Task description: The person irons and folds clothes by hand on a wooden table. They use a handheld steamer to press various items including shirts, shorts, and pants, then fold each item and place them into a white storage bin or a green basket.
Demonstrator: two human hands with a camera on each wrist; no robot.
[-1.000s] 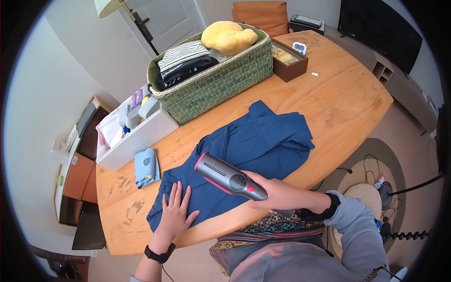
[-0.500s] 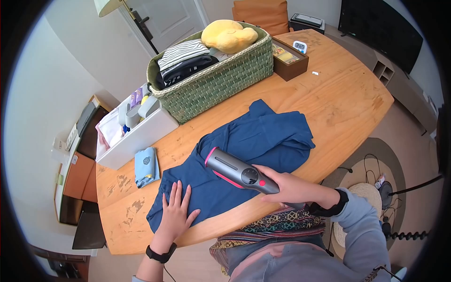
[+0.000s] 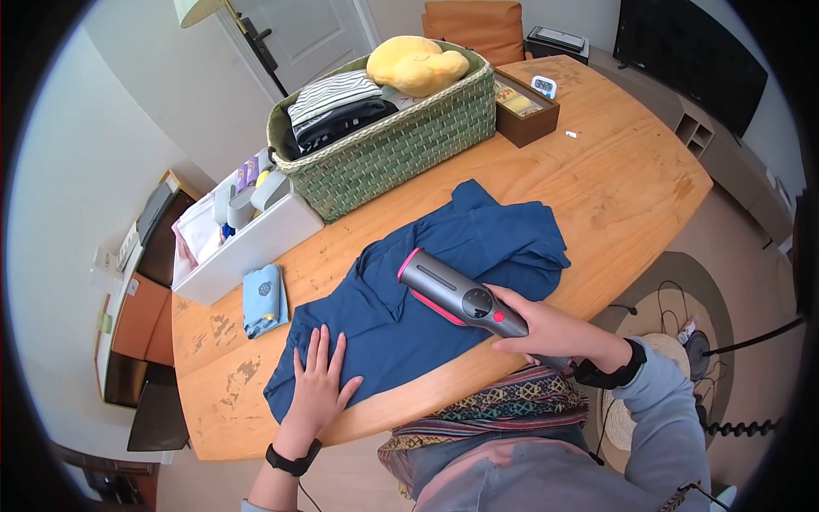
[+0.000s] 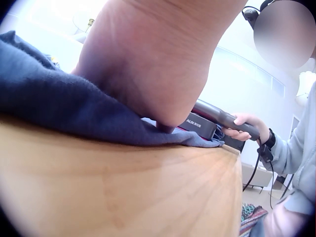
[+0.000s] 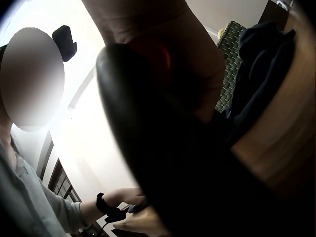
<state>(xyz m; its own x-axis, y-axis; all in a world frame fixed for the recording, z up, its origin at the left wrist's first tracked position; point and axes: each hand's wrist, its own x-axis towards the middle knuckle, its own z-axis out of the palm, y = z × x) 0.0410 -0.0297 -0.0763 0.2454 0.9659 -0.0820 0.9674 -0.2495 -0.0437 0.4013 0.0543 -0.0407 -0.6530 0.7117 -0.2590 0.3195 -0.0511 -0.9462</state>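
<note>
A dark blue garment (image 3: 375,333) lies spread and partly rumpled along the table's near side. My left hand (image 3: 322,384) rests flat on its left end, fingers spread; in the left wrist view the heel of that hand (image 4: 148,64) presses the cloth close to the wood. With my right hand (image 3: 546,324) I grip the handle of a grey and pink handheld garment steamer (image 3: 448,286), its head lying over the middle of the garment. The steamer's dark handle (image 5: 143,123) fills much of the right wrist view.
Behind the garment stands a green woven basket (image 3: 401,145) with folded clothes and a yellow plush (image 3: 416,66). A white box (image 3: 256,243) of items and a folded light blue cloth (image 3: 265,300) are at the left. A brown box (image 3: 525,124) sits at the back of the wooden table (image 3: 631,171).
My right hand has slid the steamer to the right and slightly away from me over the garment. The left hand stays in place on the cloth.
</note>
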